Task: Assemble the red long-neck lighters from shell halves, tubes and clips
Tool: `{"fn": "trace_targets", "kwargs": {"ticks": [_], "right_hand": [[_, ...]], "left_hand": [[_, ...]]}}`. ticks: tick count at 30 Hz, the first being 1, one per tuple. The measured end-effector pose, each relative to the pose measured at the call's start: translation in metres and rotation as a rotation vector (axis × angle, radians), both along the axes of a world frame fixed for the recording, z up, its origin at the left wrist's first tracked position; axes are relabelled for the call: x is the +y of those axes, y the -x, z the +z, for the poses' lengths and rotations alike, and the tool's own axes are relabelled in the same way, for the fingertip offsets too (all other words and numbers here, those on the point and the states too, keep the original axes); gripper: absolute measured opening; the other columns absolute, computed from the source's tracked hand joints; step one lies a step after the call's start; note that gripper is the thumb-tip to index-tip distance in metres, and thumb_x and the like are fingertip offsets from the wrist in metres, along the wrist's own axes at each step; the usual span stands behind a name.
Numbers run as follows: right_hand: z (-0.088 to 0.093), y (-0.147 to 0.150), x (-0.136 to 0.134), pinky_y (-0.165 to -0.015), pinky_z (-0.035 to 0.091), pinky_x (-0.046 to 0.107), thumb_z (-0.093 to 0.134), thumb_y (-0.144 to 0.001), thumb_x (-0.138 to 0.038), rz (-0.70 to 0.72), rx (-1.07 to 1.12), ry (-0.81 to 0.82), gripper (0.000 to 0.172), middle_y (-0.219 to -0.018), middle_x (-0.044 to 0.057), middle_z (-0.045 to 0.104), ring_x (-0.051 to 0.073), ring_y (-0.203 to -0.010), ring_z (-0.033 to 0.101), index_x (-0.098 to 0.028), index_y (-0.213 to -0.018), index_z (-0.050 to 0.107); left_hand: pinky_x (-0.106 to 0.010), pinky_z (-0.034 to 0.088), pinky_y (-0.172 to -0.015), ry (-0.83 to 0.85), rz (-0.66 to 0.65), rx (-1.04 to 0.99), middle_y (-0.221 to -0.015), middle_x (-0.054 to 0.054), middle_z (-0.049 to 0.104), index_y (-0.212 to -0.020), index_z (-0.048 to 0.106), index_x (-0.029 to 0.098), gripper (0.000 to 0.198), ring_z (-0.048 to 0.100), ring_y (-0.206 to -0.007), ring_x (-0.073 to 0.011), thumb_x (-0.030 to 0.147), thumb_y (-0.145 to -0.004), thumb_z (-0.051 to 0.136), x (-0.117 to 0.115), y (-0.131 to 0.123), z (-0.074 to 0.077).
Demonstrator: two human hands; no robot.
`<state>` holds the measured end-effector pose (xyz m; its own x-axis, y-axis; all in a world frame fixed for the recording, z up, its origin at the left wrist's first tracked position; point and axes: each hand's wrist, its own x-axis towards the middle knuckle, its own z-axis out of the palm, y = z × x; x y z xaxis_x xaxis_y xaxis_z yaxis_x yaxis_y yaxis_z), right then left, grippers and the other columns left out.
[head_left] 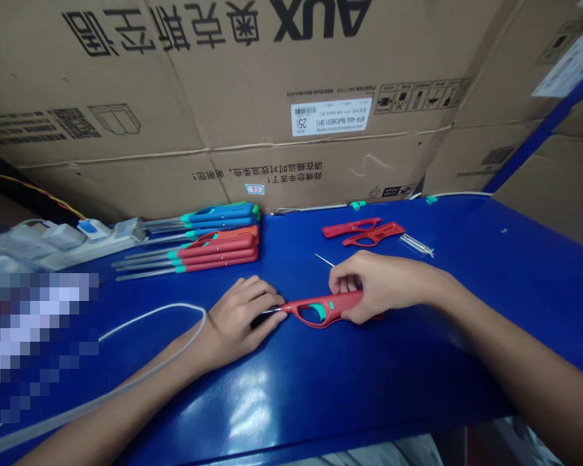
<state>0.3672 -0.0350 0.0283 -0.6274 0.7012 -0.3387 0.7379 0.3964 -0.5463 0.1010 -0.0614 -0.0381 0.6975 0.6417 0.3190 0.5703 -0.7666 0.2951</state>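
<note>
A red long-nozzle utility lighter (320, 309) with a green trigger lies across the blue tabletop (418, 369), held by both hands. My right hand (364, 285) wraps its red body and hides the rear end. My left hand (240, 317) closes around the thin metal nozzle near the lighter's front. A fine metal pin (324, 260) lies just beyond my right fingers. Two loose red shell halves (362, 232) and a short metal tube (416, 244) rest farther back.
Finished blue lighters (218, 217) and red lighters (214, 252) lie in rows at the back left. A power strip (92, 239) and a white cable (150, 317) lie on the left. Cardboard boxes (252, 103) form a wall behind the table. A pixelated patch covers the far left.
</note>
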Motion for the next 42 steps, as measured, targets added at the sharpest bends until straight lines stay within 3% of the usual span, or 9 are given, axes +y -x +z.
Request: {"fn": "trace_targets", "kwargs": {"ticks": [3,8,20,42], "right_hand": [[0.0,-0.002,0.001,-0.046,0.033,0.021,0.067,-0.061,-0.024,-0.001,-0.039,0.047,0.022,-0.068,-0.004,0.059,0.01,-0.055,0.051,-0.019,-0.081,0.061],[0.002,-0.009,0.003,-0.047,0.033,0.022,0.071,-0.059,-0.031,0.016,-0.135,-0.024,0.025,-0.076,-0.004,0.061,0.012,-0.062,0.052,-0.022,-0.08,0.06],[-0.005,-0.012,0.006,-0.051,0.032,0.023,0.072,-0.064,-0.043,0.026,-0.134,-0.096,0.031,-0.082,-0.002,0.061,0.014,-0.069,0.052,-0.023,-0.084,0.061],[-0.002,-0.01,0.005,-0.054,0.035,0.025,0.072,-0.067,-0.039,-0.011,-0.121,-0.05,0.03,-0.084,0.001,0.064,0.016,-0.071,0.057,-0.021,-0.089,0.064]], "left_hand": [[-0.036,0.047,-0.08,-0.007,0.011,0.006,-0.095,-0.008,0.066,-0.099,0.064,0.017,0.016,0.058,-0.087,-0.0198,0.024,-0.093,0.052,0.0,-0.002,-0.003],[-0.038,0.046,-0.081,-0.015,0.021,0.06,-0.094,-0.008,0.065,-0.099,0.062,0.017,0.016,0.058,-0.087,-0.0205,0.025,-0.094,0.049,-0.001,-0.004,-0.003],[-0.032,0.049,-0.076,-0.017,-0.045,0.139,-0.092,-0.009,0.062,-0.098,0.062,0.014,0.018,0.057,-0.084,-0.0195,0.019,-0.094,0.046,0.014,0.03,0.018],[-0.031,0.048,-0.074,-0.038,-0.031,0.162,-0.088,-0.009,0.063,-0.096,0.064,0.015,0.018,0.058,-0.081,-0.0188,0.02,-0.093,0.048,0.009,0.026,0.021]]}}
